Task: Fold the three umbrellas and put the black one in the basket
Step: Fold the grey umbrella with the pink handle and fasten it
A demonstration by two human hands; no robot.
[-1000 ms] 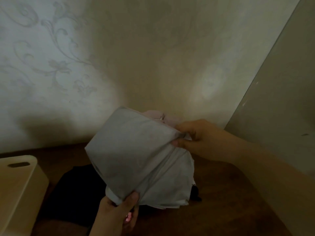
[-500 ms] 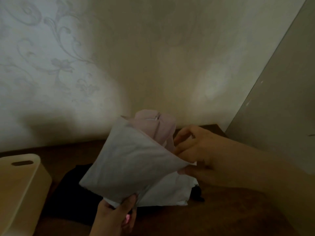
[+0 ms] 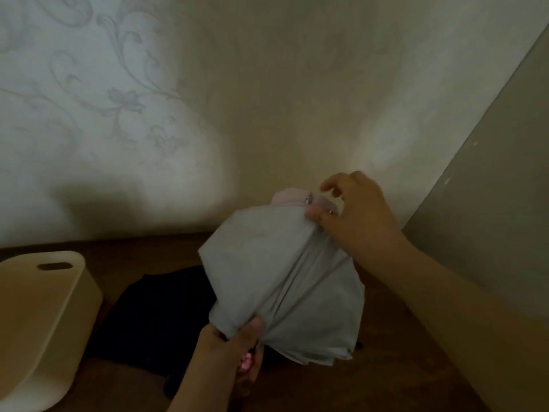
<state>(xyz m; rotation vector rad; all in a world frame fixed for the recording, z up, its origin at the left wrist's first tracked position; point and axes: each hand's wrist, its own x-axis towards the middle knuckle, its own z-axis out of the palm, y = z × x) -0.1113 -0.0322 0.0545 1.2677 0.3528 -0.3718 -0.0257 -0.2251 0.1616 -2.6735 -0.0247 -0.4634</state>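
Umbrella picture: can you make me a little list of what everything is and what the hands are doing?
held thing: grey umbrella, partly folded, pink lining at its top
left hand: grips the umbrella's lower end
right hand: pinches the canopy fabric near the top
black umbrella: lies on the wooden table, not in the basket
basket: cream, at the table's left, handle slot showing
behind: patterned wall
third umbrella: not visible

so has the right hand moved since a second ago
Yes. The right hand has gone up the grey umbrella to pinch the fabric near its pink top; earlier it gripped the fabric lower, farther below the table's back edge at the wall.
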